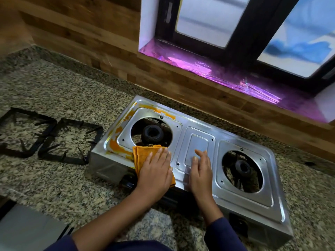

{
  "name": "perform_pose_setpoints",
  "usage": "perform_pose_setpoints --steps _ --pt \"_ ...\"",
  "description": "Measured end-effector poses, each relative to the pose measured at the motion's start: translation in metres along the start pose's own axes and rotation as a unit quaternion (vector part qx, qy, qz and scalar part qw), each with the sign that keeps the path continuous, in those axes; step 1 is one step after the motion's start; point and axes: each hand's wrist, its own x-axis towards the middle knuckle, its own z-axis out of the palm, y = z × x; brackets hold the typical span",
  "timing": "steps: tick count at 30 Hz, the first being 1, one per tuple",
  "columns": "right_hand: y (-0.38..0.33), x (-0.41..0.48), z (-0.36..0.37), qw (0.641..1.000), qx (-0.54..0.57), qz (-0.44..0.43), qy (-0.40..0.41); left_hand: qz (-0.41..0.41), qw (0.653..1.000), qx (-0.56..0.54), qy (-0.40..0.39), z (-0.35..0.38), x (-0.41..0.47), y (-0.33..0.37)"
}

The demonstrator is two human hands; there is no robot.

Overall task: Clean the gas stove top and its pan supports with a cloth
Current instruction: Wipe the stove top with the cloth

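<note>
A steel two-burner gas stove (197,147) sits on the granite counter, its pan supports taken off. Orange smears (117,148) cover the rim around the left burner (152,133). My left hand (155,173) lies flat on a folded orange cloth (143,154), pressing it onto the stove's front left edge beside the smears. My right hand (201,171) rests flat on the middle panel, fingers apart, holding nothing. The right burner (243,169) area looks free of smears. Two black pan supports (49,134) lie side by side on the counter left of the stove.
A speckled granite counter (63,95) runs under everything. A wood-panelled wall (101,44) rises behind, and a window sill with purple foil (217,69) lies behind the stove. A grey object (27,230) sits at the lower left corner.
</note>
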Motion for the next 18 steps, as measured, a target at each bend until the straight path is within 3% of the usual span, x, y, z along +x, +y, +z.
perform_pose_setpoints --steps 13,18 --pt "-0.005 -0.003 -0.002 1.000 -0.005 -0.014 -0.018 -0.039 0.999 0.037 0.002 -0.022 0.000 -0.120" --pt "-0.005 -0.003 -0.002 1.000 -0.007 -0.016 -0.012 -0.058 0.996 0.063 -0.007 -0.028 0.005 -0.137"
